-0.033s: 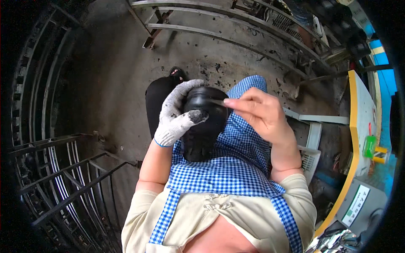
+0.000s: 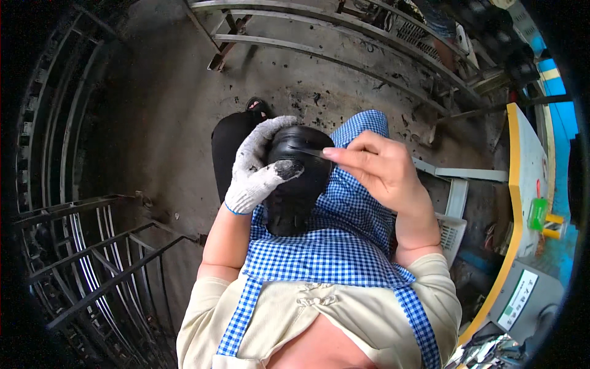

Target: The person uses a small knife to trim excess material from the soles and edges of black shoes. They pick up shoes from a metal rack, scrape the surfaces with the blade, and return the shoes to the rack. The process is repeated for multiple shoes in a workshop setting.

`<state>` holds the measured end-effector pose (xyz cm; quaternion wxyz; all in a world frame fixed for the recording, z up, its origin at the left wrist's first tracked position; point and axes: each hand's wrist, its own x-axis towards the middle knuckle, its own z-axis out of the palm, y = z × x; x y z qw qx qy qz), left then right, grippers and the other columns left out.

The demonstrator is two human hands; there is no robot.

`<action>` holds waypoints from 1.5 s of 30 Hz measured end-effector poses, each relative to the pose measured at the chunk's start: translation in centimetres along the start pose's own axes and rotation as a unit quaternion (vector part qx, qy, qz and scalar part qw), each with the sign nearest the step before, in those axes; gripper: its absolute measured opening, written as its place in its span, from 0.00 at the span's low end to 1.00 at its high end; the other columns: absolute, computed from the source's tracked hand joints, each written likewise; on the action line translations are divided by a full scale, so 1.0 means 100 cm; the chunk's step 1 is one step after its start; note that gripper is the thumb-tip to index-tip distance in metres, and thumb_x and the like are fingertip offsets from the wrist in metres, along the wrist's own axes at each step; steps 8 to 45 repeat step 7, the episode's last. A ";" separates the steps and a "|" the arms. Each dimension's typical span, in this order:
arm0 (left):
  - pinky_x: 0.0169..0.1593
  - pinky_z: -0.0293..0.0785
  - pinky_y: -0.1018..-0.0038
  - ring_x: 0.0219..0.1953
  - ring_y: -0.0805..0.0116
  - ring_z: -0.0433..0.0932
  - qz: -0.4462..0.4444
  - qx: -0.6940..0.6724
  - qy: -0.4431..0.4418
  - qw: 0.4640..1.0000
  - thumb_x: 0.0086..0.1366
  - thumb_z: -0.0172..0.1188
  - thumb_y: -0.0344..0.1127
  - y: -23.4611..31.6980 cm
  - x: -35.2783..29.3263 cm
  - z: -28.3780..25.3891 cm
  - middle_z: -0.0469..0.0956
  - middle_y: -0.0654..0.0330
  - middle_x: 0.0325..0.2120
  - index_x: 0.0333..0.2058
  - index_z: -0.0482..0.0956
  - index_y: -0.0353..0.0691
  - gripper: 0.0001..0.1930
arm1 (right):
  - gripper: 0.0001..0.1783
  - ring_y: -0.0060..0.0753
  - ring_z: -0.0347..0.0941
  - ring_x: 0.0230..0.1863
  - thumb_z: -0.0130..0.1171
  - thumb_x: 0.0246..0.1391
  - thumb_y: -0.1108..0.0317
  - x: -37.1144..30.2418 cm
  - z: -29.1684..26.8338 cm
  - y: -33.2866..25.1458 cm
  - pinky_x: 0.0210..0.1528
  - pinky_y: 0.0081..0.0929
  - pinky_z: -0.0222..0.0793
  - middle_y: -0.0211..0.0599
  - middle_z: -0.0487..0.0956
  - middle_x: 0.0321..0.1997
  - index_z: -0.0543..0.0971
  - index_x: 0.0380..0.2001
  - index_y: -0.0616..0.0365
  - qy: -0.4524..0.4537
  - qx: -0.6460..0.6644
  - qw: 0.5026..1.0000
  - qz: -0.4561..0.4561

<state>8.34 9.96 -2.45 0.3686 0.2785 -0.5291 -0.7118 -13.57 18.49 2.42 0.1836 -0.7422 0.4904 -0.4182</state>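
In my lap, above a blue-and-white checked apron (image 2: 319,252), is a shiny black boot-shaped thing (image 2: 310,175) with a rounded far end and grooves across it. My left hand (image 2: 255,166), in a white knitted glove with a blackened thumb, wraps around its left side. The thumb presses on top of it. My bare right hand (image 2: 378,163) pinches a thin, narrow tool (image 2: 312,152) between thumb and fingers. Its tip lies against a groove near the rounded end. The tool's handle end is hidden in my fingers.
Metal racks (image 2: 117,246) stand at the left, and a long metal frame (image 2: 319,58) crosses the far side. Dark scraps litter the floor (image 2: 295,86). To the right are a yellow-edged panel (image 2: 516,184), a green object (image 2: 538,214) and a white plastic crate (image 2: 452,234).
The tool's tip has shifted left along the groove, and more of its length shows. My right hand has tilted slightly. My left hand and the black thing stay in place.
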 end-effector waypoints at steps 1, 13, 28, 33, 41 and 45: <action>0.57 0.70 0.70 0.52 0.64 0.74 0.010 0.002 0.005 1.000 0.45 0.75 0.44 -0.001 0.000 0.002 0.75 0.55 0.48 0.55 0.69 0.32 0.41 | 0.19 0.29 0.71 0.23 0.66 0.48 0.74 0.001 -0.001 -0.004 0.24 0.25 0.66 0.35 0.74 0.25 0.83 0.46 0.49 -0.011 -0.039 0.999 0.000; 0.60 0.68 0.68 0.52 0.62 0.74 0.019 0.082 0.017 0.996 0.45 0.74 0.45 -0.002 -0.004 -0.001 0.75 0.56 0.48 0.56 0.69 0.35 0.40 | 0.23 0.32 0.71 0.20 0.65 0.46 0.77 0.009 -0.004 -0.017 0.22 0.29 0.67 0.35 0.73 0.24 0.83 0.47 0.45 -0.023 -0.144 0.989 0.004; 0.60 0.68 0.68 0.52 0.62 0.74 0.019 0.082 0.017 0.996 0.45 0.74 0.45 -0.002 -0.004 -0.001 0.75 0.56 0.48 0.56 0.69 0.35 0.40 | 0.23 0.32 0.71 0.20 0.65 0.46 0.77 0.009 -0.004 -0.017 0.22 0.29 0.67 0.35 0.73 0.24 0.83 0.47 0.45 -0.023 -0.144 0.989 0.004; 0.60 0.68 0.68 0.52 0.62 0.74 0.019 0.082 0.017 0.996 0.45 0.74 0.45 -0.002 -0.004 -0.001 0.75 0.56 0.48 0.56 0.69 0.35 0.40 | 0.23 0.32 0.71 0.20 0.65 0.46 0.77 0.009 -0.004 -0.017 0.22 0.29 0.67 0.35 0.73 0.24 0.83 0.47 0.45 -0.023 -0.144 0.989 0.004; 0.60 0.68 0.68 0.52 0.62 0.74 0.019 0.082 0.017 0.996 0.45 0.74 0.45 -0.002 -0.004 -0.001 0.75 0.56 0.48 0.56 0.69 0.35 0.40 | 0.23 0.32 0.71 0.20 0.65 0.46 0.77 0.009 -0.004 -0.017 0.22 0.29 0.67 0.35 0.73 0.24 0.83 0.47 0.45 -0.023 -0.144 0.989 0.004; 0.60 0.68 0.68 0.52 0.62 0.74 0.019 0.082 0.017 0.996 0.45 0.74 0.45 -0.002 -0.004 -0.001 0.75 0.56 0.48 0.56 0.69 0.35 0.40 | 0.23 0.32 0.71 0.20 0.65 0.46 0.77 0.009 -0.004 -0.017 0.22 0.29 0.67 0.35 0.73 0.24 0.83 0.47 0.45 -0.023 -0.144 0.989 0.004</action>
